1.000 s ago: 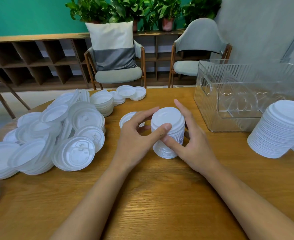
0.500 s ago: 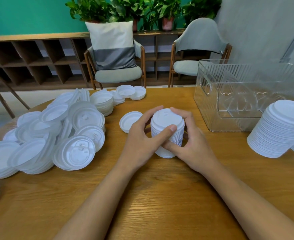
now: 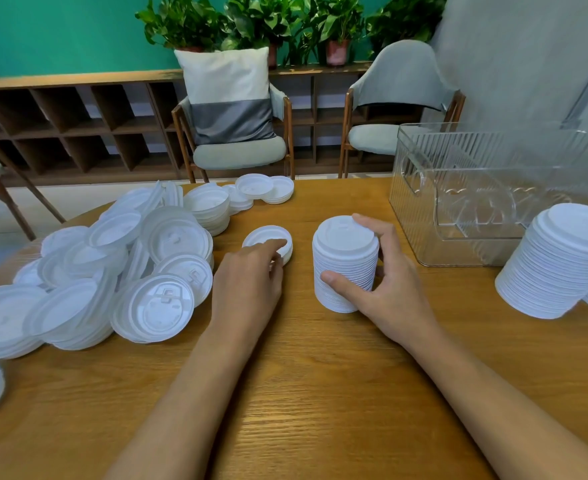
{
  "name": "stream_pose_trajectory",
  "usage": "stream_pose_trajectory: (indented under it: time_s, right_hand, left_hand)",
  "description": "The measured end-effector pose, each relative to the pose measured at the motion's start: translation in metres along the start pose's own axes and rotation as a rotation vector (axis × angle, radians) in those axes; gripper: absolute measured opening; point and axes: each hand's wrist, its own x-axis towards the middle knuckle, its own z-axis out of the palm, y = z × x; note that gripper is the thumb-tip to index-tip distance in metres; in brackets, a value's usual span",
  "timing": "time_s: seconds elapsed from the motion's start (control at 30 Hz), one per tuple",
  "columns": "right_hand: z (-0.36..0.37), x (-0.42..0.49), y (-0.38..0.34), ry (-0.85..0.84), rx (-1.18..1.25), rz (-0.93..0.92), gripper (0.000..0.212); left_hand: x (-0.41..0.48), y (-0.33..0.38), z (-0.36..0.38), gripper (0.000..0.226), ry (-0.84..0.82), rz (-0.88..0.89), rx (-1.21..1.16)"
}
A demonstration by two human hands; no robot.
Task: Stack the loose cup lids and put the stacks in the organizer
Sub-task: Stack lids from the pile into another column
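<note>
Stack (image 3: 345, 268) gripped by R hand (image 3: 391, 289).

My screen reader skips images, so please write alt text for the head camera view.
The right hand grips a tall stack of white lids standing on a wooden table, while the left hand touches a small lid beside it. Loose lids lie heaped at left; a clear organizer stands at right.

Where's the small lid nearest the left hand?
Head view, just left of centre: the small lid lies flat at the fingertips of the left hand, between the loose lid pile and the lid stack gripped by the right hand.
</note>
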Motion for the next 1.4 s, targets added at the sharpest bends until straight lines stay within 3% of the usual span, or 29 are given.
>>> stream_pose_trajectory:
  time_s: [0.4, 0.73, 0.93, 1.03, 1.23, 1.4]
  right_hand:
    - [-0.001, 0.000, 0.000, -0.010, -0.023, 0.008, 0.079]
    - [-0.002, -0.001, 0.001, 0.060, 0.019, -0.032, 0.071]
    - [0.000, -0.001, 0.001, 0.057, 0.017, -0.059, 0.071]
    - [-0.001, -0.001, -0.001, 0.050, 0.018, -0.076, 0.076]
    - [0.000, -0.002, -0.003, -0.009, 0.039, -0.118, 0.085]
    - [0.001, -0.002, 0.000, -0.022, -0.006, -0.146, 0.078]
  left_hand:
    - [0.000, -0.003, 0.003, 0.029, 0.005, -0.010, -0.068]
    - [0.000, 0.019, -0.013, 0.030, 0.189, -0.151, -0.566]
    - [0.006, 0.027, -0.022, 0.036, 0.148, -0.385, -1.058]
    - [0.006, 0.030, -0.027, 0.038, 0.148, -0.461, -1.171]
    - [0.001, 0.038, -0.024, 0.028, 0.007, -0.315, -1.040]
    - [-0.004, 0.040, -0.017, 0.020, -0.050, -0.193, -0.858]
